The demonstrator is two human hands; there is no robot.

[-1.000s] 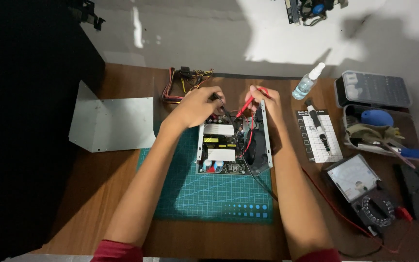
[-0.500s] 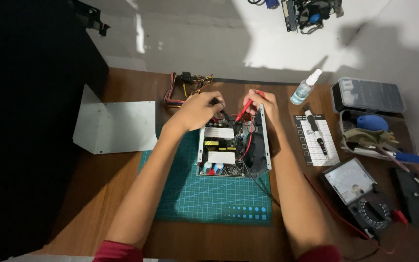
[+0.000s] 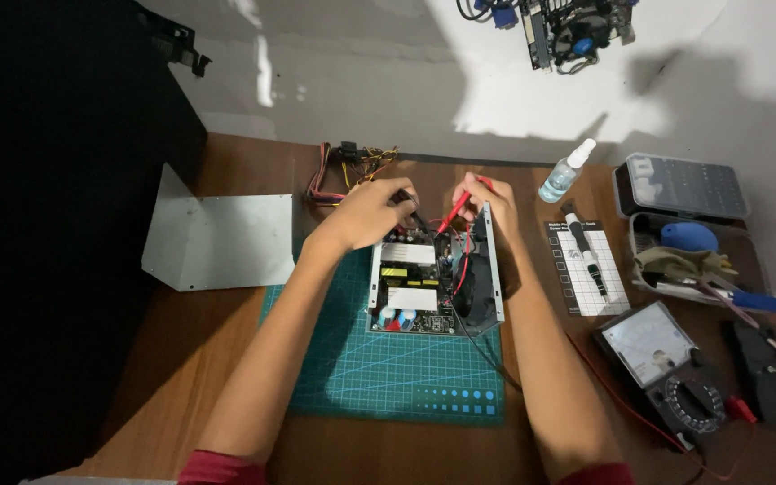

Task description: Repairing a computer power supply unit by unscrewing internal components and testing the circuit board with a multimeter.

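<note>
Left hand [image 3: 365,214] gripping a black probe [image 3: 413,218] and right hand [image 3: 487,199] a red probe [image 3: 454,212] press into the far end of an opened power supply [image 3: 433,278] on a green cutting mat [image 3: 388,359]; a slipped tip could bridge neighbouring contacts. An analog multimeter [image 3: 666,364] lies right of the supply.

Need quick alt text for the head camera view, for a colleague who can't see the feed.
Seen from above, a person's left hand holds a black probe and the right hand a red probe to the far end of an opened power supply unit on a green cutting mat. An analog multimeter, spray bottle and tool trays sit to the right, a metal cover to the left.
</note>
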